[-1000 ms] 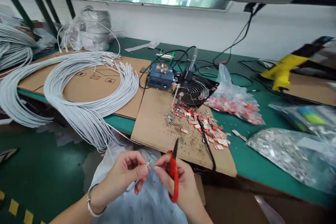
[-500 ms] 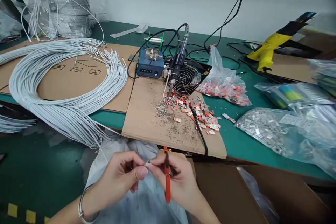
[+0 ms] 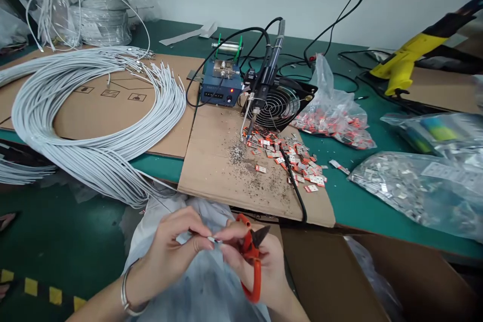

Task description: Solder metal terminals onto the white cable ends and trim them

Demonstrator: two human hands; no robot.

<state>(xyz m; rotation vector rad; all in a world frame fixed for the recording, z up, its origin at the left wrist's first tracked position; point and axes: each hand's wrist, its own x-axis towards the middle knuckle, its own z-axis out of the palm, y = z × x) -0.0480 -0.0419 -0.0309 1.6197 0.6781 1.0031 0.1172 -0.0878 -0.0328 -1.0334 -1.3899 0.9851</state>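
Observation:
Over my lap, my left hand [image 3: 181, 241] pinches one end of a small white cable tip [image 3: 214, 240] between thumb and fingertips. My right hand [image 3: 260, 261] pinches the other side of that tip, and orange-handled scissors [image 3: 257, 274] hang in the same palm, their dark blades pointing up and right. The tip is mostly covered by my fingertips. Beyond my hands, a soldering iron [image 3: 269, 68] in a stand points down at a cardboard sheet [image 3: 211, 161] with small orange-and-white boards [image 3: 302, 161] and metal bits on it.
A large coil of white cables [image 3: 49, 146] lies on the left. Behind the cardboard stand a blue soldering unit [image 3: 221, 88] and a black fan [image 3: 279, 108]. Plastic bags of parts [image 3: 392, 186] and a yellow tool [image 3: 411, 55] occupy the right. An open carton [image 3: 317, 261] is below the table edge.
The scissors have turned in my right hand, so their blades now show. Both hands keep their pinch close together. The view has shifted, moving the table items slightly right and up.

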